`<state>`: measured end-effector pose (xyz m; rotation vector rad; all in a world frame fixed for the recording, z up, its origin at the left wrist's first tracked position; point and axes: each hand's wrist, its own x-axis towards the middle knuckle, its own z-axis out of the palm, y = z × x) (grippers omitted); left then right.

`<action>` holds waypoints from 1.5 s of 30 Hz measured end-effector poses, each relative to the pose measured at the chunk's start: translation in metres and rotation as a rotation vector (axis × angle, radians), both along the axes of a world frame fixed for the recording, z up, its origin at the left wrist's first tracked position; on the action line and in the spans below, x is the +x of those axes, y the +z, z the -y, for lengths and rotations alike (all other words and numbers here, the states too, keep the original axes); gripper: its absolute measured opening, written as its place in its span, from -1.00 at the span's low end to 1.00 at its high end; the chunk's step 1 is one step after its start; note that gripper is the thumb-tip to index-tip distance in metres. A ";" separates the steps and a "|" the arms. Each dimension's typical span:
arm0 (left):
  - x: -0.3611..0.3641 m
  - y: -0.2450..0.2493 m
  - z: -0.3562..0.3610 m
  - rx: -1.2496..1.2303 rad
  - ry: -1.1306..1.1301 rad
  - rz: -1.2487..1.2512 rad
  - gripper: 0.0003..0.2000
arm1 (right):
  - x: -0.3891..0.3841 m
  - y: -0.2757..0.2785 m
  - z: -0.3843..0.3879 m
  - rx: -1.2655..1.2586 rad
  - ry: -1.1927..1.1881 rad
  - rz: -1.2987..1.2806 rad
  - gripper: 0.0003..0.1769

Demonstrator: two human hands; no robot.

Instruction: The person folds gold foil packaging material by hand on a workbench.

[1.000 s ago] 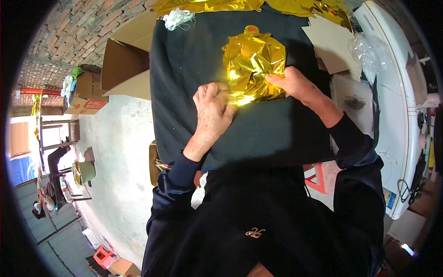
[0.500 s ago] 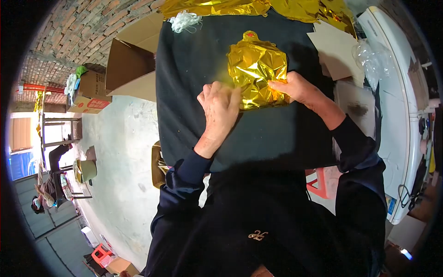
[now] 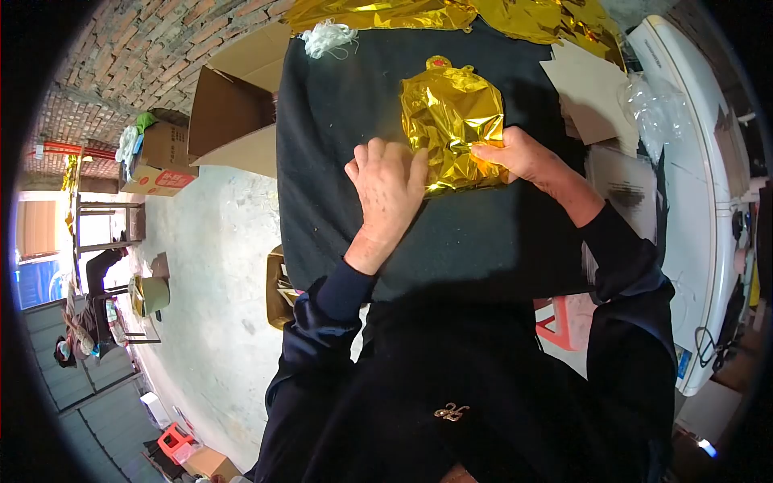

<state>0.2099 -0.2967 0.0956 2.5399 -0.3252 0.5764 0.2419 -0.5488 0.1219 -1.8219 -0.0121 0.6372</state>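
A crinkled gold foil piece (image 3: 452, 113) with a small rounded tab and a red spot at its top lies over the black cloth (image 3: 338, 105). My right hand (image 3: 523, 157) pinches its lower right edge between thumb and fingers. At the lower left edge is my left hand (image 3: 388, 181), back up, with its fingers curled and its index finger against the foil. Whether the left fingertips grip the foil is hidden from view.
White string (image 3: 326, 39) and gold foil sheets (image 3: 386, 14) lie along the far edge. Cardboard pieces (image 3: 592, 92) and clear plastic (image 3: 656, 105) are at the right. An open carton (image 3: 229, 113) stands left. Another person (image 3: 80, 326) sits far left.
The whole view has shifted slightly. My left hand's fingers are a little more spread beside the foil, and the foil's creases have changed. My right hand keeps its pinch.
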 end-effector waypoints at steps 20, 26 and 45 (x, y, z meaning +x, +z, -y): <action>0.038 0.025 -0.001 -0.164 -0.016 -0.363 -0.63 | 0.002 -0.017 0.004 0.000 0.033 0.039 -0.69; 0.050 0.033 0.003 -0.146 0.017 -0.439 -0.56 | 0.002 -0.012 0.003 0.007 0.044 0.045 -0.62; 0.060 0.007 0.005 0.156 -0.048 0.116 -0.60 | 0.002 0.004 0.000 -0.066 0.045 -0.030 -0.63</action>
